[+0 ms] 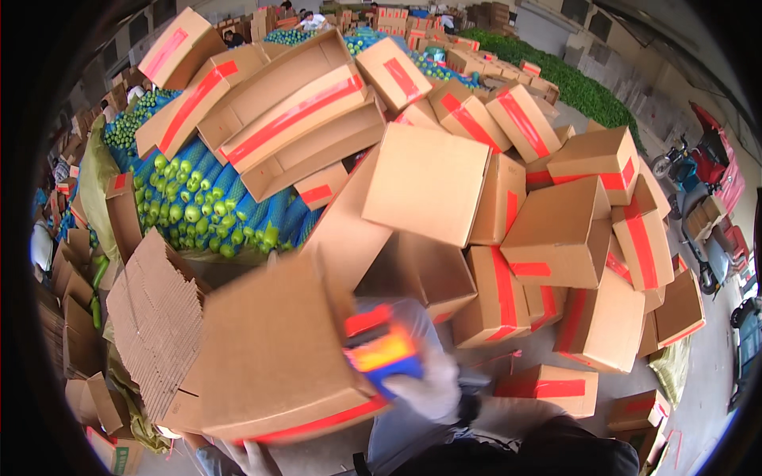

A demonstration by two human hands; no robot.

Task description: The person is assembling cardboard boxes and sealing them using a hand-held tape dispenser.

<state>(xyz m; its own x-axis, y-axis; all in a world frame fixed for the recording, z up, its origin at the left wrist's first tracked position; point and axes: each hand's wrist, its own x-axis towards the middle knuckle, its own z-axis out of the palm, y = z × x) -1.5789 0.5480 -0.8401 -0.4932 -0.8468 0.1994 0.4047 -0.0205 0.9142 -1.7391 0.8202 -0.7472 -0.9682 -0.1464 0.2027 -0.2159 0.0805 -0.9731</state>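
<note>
In front of me, at lower left of centre, a brown cardboard box (270,341) is tilted, with red tape along its lower edge. My left hand (252,458), in a pale glove, grips that lower edge; part of the hand is hidden under the box. To the right of the box, my gloved right hand (429,386) is closed around a blue and orange tape dispenser (386,349) with a red roll, slightly smeared by motion. The dispenser is close beside the box's right side; I cannot tell if they touch.
A stack of flattened cardboard (155,317) stands left of the box. Piled taped boxes (548,230) rise ahead and to the right. Light green gourds in blue netting (210,202) lie beyond. Scooters (702,214) stand at far right, a green heap (556,67) at the back.
</note>
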